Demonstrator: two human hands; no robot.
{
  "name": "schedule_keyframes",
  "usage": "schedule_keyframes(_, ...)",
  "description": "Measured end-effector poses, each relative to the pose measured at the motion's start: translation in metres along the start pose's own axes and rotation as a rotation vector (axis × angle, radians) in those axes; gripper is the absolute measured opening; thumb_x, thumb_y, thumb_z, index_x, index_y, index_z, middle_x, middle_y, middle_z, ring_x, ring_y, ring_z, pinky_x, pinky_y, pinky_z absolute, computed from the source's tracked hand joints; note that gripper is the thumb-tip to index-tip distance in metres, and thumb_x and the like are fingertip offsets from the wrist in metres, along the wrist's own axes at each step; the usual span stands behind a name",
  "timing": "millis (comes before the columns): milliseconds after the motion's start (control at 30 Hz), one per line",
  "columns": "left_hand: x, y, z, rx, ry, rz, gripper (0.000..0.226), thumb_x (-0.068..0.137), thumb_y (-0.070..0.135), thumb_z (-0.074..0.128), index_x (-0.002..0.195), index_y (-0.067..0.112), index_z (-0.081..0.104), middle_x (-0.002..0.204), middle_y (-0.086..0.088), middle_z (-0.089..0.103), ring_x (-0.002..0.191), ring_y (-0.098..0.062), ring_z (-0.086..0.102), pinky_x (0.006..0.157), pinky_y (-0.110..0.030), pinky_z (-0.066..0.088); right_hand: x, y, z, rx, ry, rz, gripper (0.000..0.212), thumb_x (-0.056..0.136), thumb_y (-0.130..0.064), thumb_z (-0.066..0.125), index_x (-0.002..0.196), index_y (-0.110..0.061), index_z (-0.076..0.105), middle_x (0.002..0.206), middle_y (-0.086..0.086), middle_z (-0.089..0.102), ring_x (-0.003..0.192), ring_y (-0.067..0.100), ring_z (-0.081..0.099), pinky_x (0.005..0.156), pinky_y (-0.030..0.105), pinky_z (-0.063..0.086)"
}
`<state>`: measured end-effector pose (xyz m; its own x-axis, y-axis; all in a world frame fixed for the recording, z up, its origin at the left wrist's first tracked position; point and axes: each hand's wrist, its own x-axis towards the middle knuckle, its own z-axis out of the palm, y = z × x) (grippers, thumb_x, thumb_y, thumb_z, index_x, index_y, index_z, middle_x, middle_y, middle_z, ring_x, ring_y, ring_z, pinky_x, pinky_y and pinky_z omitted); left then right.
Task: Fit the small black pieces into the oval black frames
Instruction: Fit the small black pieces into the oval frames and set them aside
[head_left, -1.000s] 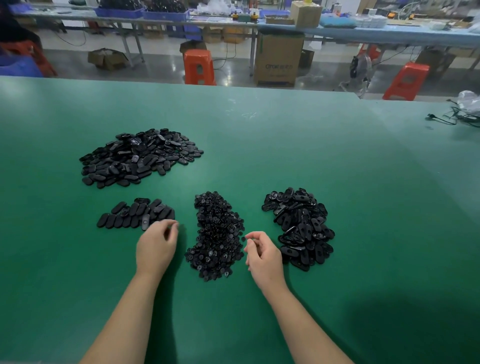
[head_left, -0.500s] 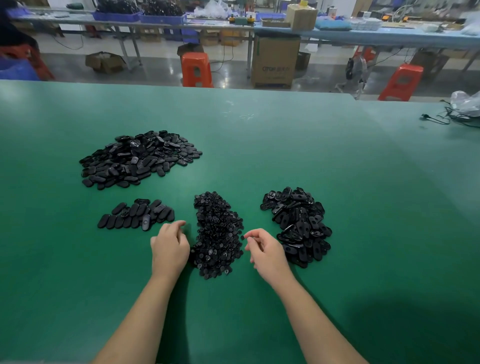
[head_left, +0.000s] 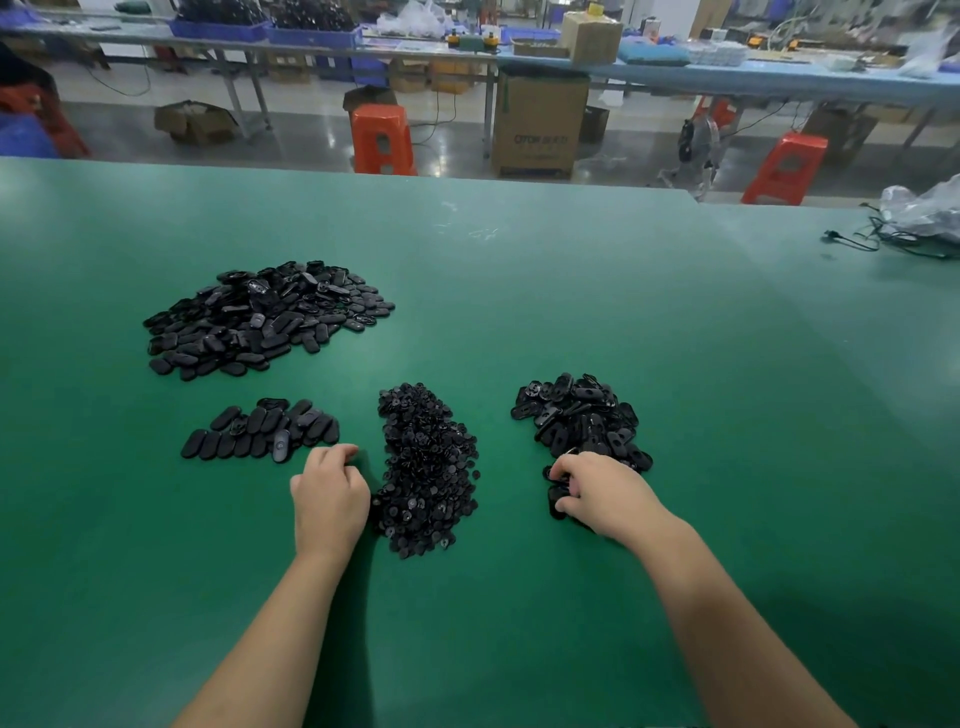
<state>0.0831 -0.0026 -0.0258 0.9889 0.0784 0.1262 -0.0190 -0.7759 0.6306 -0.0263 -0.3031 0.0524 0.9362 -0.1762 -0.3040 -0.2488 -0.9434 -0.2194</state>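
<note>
Head view, looking down on a green work table (head_left: 675, 338). Small black pieces (head_left: 426, 467) heaped at centre, just right of the left hand. Empty oval black frames (head_left: 582, 415) piled at 3 o'clock from that heap. Right hand (head_left: 605, 491) resting on the near edge of the frame pile, fingers curled down among the frames and apparently pinching one, though hidden fingertips leave the grip uncertain. Left hand (head_left: 330, 493) at 9 o'clock of the small pieces, knuckles up, fingers curled under; cannot tell whether anything held. Short row of ovals (head_left: 260, 431) at 10 o'clock of the left hand, lying flat and overlapping. Bigger mound of ovals (head_left: 265, 317) beyond at 11 o'clock. Orange stools (head_left: 382, 137) and cardboard boxes (head_left: 540, 124) on the floor past the table's far edge.

Possible trouble: two nested frames lifted together, since frames lie tangled and overlapping; loose small pieces scattered by the left wrist brushing the heap; a piece seated the wrong way round, everything being the same black.

Against half a second earlier: right hand moved from the right edge of the small-piece heap across to the frame pile; left hand nearly unmoved, fingers more tucked.
</note>
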Motion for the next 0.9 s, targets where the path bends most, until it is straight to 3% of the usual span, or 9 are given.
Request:
schedule_keyframes(133,0.0,0.001,-0.002,-0.017,0.019,0.027,0.032,0.097,0.005,0.045,0.12,0.011,0.066,0.123,-0.005,0.062,0.111,-0.023,0.054,0.102,-0.037,0.031,0.003,0.001,0.001,-0.016,0.028,-0.02,0.04,0.093,-0.033,0.068,0.132,-0.031,0.059,0.114,-0.007,0.064,0.103,0.018,0.061,0.081,0.03,0.043)
schedule_keyframes(333,0.0,0.002,-0.004,-0.027,0.025,0.013,0.04,0.092,-0.005,0.043,0.12,0.01,0.067,0.123,-0.007,0.062,0.111,-0.029,0.054,0.101,-0.038,0.034,0.005,0.001,0.0,-0.032,-0.001,-0.059,0.042,0.091,-0.031,0.07,0.132,-0.033,0.061,0.099,-0.008,0.055,0.103,0.019,0.061,0.085,0.031,0.047)
schedule_keyframes(500,-0.002,0.004,-0.01,-0.094,0.032,-0.004,0.051,0.081,-0.017,0.041,0.12,0.004,0.067,0.118,-0.011,0.063,0.108,-0.031,0.057,0.104,-0.049,0.043,0.006,-0.001,0.003,-0.025,0.018,-0.08,0.029,0.092,-0.026,0.069,0.12,-0.024,0.063,0.093,-0.011,0.053,0.088,0.015,0.053,0.074,0.029,0.039)
schedule_keyframes(667,-0.003,0.005,-0.011,-0.105,0.032,-0.01,0.049,0.082,-0.016,0.042,0.118,0.004,0.067,0.117,-0.011,0.064,0.107,-0.029,0.057,0.104,-0.05,0.043,0.001,-0.004,-0.002,0.006,0.026,-0.058,0.013,0.093,-0.029,0.068,0.101,-0.025,0.057,0.089,-0.011,0.055,0.082,0.014,0.054,0.068,0.03,0.039)
schedule_keyframes(800,-0.003,0.005,-0.012,-0.126,0.044,-0.025,0.048,0.085,-0.016,0.04,0.118,0.006,0.068,0.116,-0.008,0.064,0.109,-0.029,0.057,0.103,-0.047,0.045,-0.007,-0.007,-0.01,0.139,0.122,-0.059,0.014,0.092,-0.032,0.071,0.089,-0.028,0.057,0.089,-0.013,0.049,0.079,0.01,0.056,0.076,0.032,0.049)
schedule_keyframes(900,-0.004,0.006,-0.013,-0.154,0.061,-0.022,0.047,0.086,-0.016,0.04,0.117,0.004,0.068,0.113,-0.008,0.064,0.109,-0.027,0.058,0.099,-0.041,0.046,-0.009,-0.013,-0.016,0.407,0.264,-0.058,0.019,0.09,-0.027,0.074,0.083,-0.028,0.056,0.085,-0.009,0.058,0.067,0.003,0.057,0.065,0.018,0.044)
